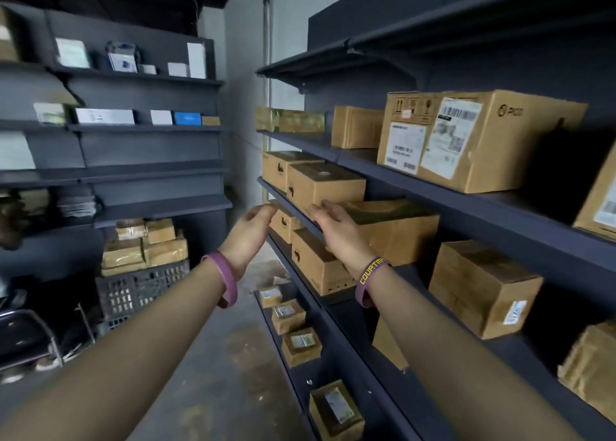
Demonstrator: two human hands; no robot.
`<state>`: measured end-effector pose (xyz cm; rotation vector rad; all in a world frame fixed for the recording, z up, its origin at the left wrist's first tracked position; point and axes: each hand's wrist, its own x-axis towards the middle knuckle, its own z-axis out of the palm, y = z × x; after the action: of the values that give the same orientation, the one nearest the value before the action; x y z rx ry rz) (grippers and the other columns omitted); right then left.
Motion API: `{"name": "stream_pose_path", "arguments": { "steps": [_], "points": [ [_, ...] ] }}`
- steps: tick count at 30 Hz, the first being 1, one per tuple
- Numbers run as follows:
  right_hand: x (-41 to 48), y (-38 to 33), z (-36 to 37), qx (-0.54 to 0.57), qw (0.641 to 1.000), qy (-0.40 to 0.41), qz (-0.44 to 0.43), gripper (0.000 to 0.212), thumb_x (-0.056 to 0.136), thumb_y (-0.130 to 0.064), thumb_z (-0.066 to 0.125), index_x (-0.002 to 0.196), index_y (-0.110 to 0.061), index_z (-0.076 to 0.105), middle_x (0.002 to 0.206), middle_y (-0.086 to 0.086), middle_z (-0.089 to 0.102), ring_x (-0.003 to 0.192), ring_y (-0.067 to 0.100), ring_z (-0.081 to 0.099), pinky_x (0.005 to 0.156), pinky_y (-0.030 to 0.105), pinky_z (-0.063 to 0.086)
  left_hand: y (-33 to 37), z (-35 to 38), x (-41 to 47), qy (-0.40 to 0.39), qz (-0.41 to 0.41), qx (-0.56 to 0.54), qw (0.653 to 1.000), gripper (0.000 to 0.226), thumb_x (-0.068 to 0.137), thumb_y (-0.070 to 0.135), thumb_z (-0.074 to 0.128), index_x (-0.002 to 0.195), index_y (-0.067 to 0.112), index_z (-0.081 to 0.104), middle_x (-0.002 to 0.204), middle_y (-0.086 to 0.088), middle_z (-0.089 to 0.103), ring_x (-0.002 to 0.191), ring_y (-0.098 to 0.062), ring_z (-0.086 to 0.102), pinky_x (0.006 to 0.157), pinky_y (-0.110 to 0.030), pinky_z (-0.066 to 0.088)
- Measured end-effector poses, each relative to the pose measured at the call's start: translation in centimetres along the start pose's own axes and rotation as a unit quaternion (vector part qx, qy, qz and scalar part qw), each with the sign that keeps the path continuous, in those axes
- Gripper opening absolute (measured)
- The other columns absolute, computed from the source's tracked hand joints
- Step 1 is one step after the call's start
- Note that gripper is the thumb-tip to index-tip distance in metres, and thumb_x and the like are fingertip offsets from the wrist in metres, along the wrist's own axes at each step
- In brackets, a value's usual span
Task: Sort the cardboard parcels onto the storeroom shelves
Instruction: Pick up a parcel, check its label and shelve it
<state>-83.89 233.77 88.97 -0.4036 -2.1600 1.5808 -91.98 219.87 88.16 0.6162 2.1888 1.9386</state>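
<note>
Dark shelves on the right carry many brown cardboard parcels. My right hand reaches to the front edge of the middle shelf, fingers straight, touching a small parcel there. A wider parcel lies just right of that hand. My left hand hovers in the aisle left of the shelf edge, fingers loosely curved, holding nothing. More small parcels sit on the shelf below the hands.
A black crate stacked with taped parcels stands on the floor at the left. Wall shelves behind hold white and blue boxes. A large labelled box sits on the upper right shelf. A metal chair frame is low left.
</note>
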Motion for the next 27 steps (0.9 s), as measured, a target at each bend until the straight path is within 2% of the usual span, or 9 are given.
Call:
{"name": "stream_pose_path", "arguments": {
  "steps": [2, 6, 9, 11, 13, 16, 21, 24, 27],
  "points": [
    [2.9, -0.4, 0.8, -0.007, 1.000, -0.002, -0.005, 0.055, 0.098, -0.042, 0.049, 0.146, -0.017, 0.039, 0.142, 0.007, 0.049, 0.122, 0.021, 0.052, 0.107, 0.039, 0.040, -0.6, -0.6, 2.8, -0.003, 0.001, -0.002, 1.000, 0.037, 0.090, 0.054, 0.046, 0.116, 0.029, 0.054, 0.115, 0.005, 0.057, 0.116, -0.019, 0.051, 0.103, -0.040, 0.037],
    [8.7, -0.4, 3.0, -0.019, 1.000, -0.007, -0.004, 0.054, 0.098, -0.045, 0.047, 0.147, -0.023, 0.038, 0.138, 0.001, 0.049, 0.119, 0.017, 0.049, 0.101, 0.032, 0.039, -1.6, -1.9, 8.7, 0.006, -0.001, 0.000, 1.000, 0.050, 0.090, 0.056, 0.044, 0.127, 0.025, 0.053, 0.125, 0.002, 0.057, 0.113, -0.017, 0.052, 0.093, -0.036, 0.038],
    [13.2, 0.2, 5.1, -0.017, 1.000, -0.001, -0.004, 0.055, 0.097, -0.044, 0.049, 0.147, -0.022, 0.038, 0.135, 0.000, 0.051, 0.117, 0.016, 0.052, 0.103, 0.037, 0.043, -2.5, -2.9, 13.7, -0.008, -0.004, -0.009, 1.000, 0.054, 0.090, 0.058, 0.044, 0.131, 0.024, 0.051, 0.123, 0.002, 0.058, 0.115, -0.018, 0.052, 0.103, -0.042, 0.038],
    [16.7, 0.8, 6.7, -0.006, 1.000, 0.004, -0.003, 0.056, 0.097, -0.042, 0.050, 0.147, -0.020, 0.037, 0.126, -0.001, 0.053, 0.100, 0.008, 0.058, 0.090, 0.035, 0.049, -3.4, -3.6, 17.5, -0.020, 0.001, -0.014, 1.000, 0.054, 0.090, 0.057, 0.044, 0.131, 0.023, 0.050, 0.115, 0.005, 0.061, 0.115, -0.019, 0.053, 0.105, -0.043, 0.037],
    [20.2, 1.5, 8.1, -0.004, 1.000, 0.015, -0.003, 0.057, 0.097, -0.042, 0.051, 0.148, -0.020, 0.036, 0.130, 0.001, 0.054, 0.091, 0.006, 0.056, 0.084, 0.029, 0.050, -4.4, -4.4, 21.3, -0.029, 0.008, -0.005, 1.000, 0.056, 0.090, 0.059, 0.043, 0.134, 0.025, 0.047, 0.124, 0.004, 0.058, 0.119, -0.019, 0.050, 0.106, -0.043, 0.036],
    [25.9, 2.4, 10.1, -0.010, 0.999, 0.033, 0.015, 0.060, 0.095, -0.047, 0.052, 0.148, -0.024, 0.035, 0.141, 0.004, 0.050, 0.116, 0.018, 0.050, 0.105, 0.040, 0.043, -5.9, -5.9, 27.7, -0.040, 0.004, 0.001, 0.999, 0.056, 0.089, 0.060, 0.043, 0.135, 0.029, 0.046, 0.135, 0.001, 0.053, 0.124, -0.019, 0.048, 0.109, -0.046, 0.034],
    [34.5, 2.0, 13.7, -0.012, 0.996, 0.078, 0.030, 0.060, 0.094, -0.047, 0.053, 0.147, -0.022, 0.035, 0.138, 0.007, 0.053, 0.109, 0.017, 0.049, 0.103, 0.038, 0.042, -6.9, -8.5, 37.5, -0.072, -0.002, -0.008, 0.997, 0.051, 0.091, 0.058, 0.043, 0.131, 0.028, 0.049, 0.133, 0.003, 0.054, 0.124, -0.019, 0.047, 0.109, -0.043, 0.033],
    [39.0, 1.5, 15.6, -0.027, 0.996, 0.085, 0.017, 0.060, 0.095, -0.046, 0.052, 0.147, -0.021, 0.034, 0.140, 0.007, 0.051, 0.114, 0.017, 0.049, 0.107, 0.041, 0.040, -7.1, -9.8, 42.6, -0.094, 0.007, -0.011, 0.995, 0.042, 0.092, 0.057, 0.042, 0.124, 0.032, 0.051, 0.122, 0.008, 0.055, 0.116, -0.015, 0.049, 0.101, -0.035, 0.036],
    [43.6, 0.9, 16.9, -0.034, 0.995, 0.094, 0.010, 0.062, 0.096, -0.046, 0.051, 0.149, -0.020, 0.032, 0.146, 0.007, 0.046, 0.130, 0.024, 0.046, 0.112, 0.047, 0.036, -7.2, -10.9, 47.6, -0.116, 0.019, -0.005, 0.993, 0.021, 0.094, 0.055, 0.041, 0.098, 0.039, 0.053, 0.099, 0.016, 0.058, 0.096, -0.006, 0.052, 0.092, -0.032, 0.034]
  ]
}}
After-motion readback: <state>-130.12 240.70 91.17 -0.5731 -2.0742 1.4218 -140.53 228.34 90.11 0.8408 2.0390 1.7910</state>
